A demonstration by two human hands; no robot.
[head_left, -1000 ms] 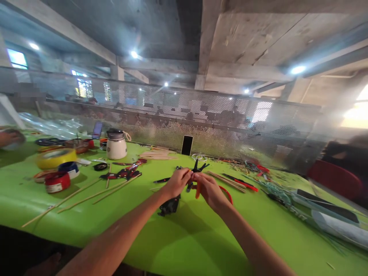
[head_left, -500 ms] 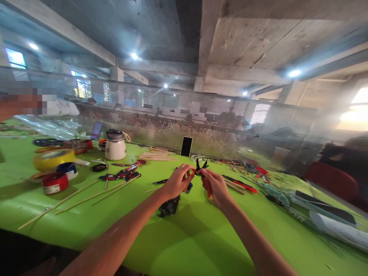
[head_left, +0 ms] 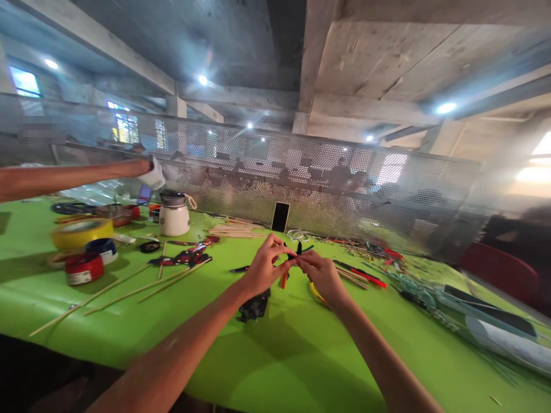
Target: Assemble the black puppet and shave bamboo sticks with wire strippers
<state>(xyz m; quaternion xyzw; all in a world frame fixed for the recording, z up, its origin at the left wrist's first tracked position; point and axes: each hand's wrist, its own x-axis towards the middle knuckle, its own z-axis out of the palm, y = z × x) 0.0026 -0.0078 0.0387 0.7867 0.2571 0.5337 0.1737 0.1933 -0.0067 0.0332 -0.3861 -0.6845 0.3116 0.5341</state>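
Left hand (head_left: 266, 265) and right hand (head_left: 319, 276) close together over green counter (head_left: 275, 361), fingertips meeting at black tool (head_left: 299, 249). Tool is up off the counter, between the hands, dark prongs pointing up and apart; rest mostly hidden by fingers. Right fingers narrow, pinching tool near base of prongs. Left fingers narrow too, thumb and index at its left side; cannot tell if they grip it or only touch. Orange handle (head_left: 284, 279) hangs just below left fingertips, yellow curved piece (head_left: 317, 292) shows beside right palm; cannot tell how either joins the tool. Black part (head_left: 253, 307) on counter below left hand, dark knife (head_left: 239, 269) just left of that hand, partly covered. Right of right hand: short sticks (head_left: 353, 277), red-black cutter (head_left: 364, 273), further right green strings (head_left: 419, 291) and white roll (head_left: 508, 339). Beyond hands: phone (head_left: 280, 217) standing upright, white rings (head_left: 298, 235), pile of thin sticks (head_left: 236, 229). Left side: white jug (head_left: 174, 221) with grey lid, yellow tape (head_left: 81, 233), red roll (head_left: 84, 269) next to blue roll (head_left: 102, 249), black ring (head_left: 150, 246), dark red piece (head_left: 185, 258) with long sticks (head_left: 118, 298) near and beside it. Co-worker's arm (head_left: 77, 176) reaches in from left, white covering (head_left: 154, 174) at its hand, above and behind jug. Mesh screen (head_left: 258, 172) behind counter, red chair (head_left: 499, 268) far right.
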